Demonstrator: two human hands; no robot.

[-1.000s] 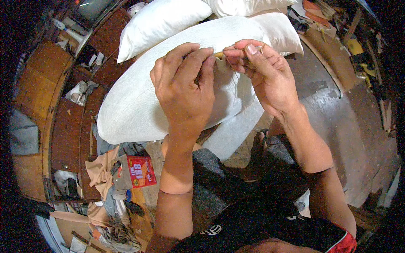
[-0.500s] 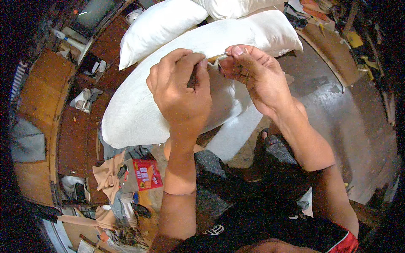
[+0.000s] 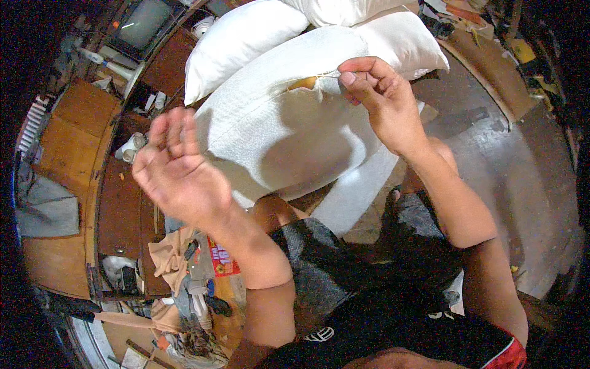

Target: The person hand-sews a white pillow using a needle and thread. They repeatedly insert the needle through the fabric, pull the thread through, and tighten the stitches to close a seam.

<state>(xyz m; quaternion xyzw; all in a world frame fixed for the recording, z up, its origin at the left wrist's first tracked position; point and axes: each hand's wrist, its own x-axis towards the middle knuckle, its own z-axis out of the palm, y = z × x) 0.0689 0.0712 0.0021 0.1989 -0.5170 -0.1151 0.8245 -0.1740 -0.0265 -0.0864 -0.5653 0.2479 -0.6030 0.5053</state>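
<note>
A large white fabric cushion (image 3: 246, 132) lies across my knees. Its seam gapes in a short opening, where yellowish stuffing (image 3: 303, 83) shows. My right hand (image 3: 387, 114) is closed in a pinch just right of this gap. Pale thread (image 3: 328, 74) runs from the edge of the opening into its fingertips; whether a needle is also between them, I cannot make out. My left hand (image 3: 184, 172) is raised off the cushion's left side, palm up and fingers extended, slightly blurred, with nothing in it.
Stuffed white pillows (image 3: 243, 46) rest behind the cushion. On the left stands a brown wooden cabinet (image 3: 117, 212) with small items on its shelves. Cloth scraps (image 3: 172, 258) and a red packet (image 3: 222, 261) lie at lower left. Cardboard (image 3: 485, 80) leans at the right.
My left hand has let go at the seam opening and swung left and down, its fingers opening out. My right hand has shifted slightly right, drawing away from the gap with the thread.
</note>
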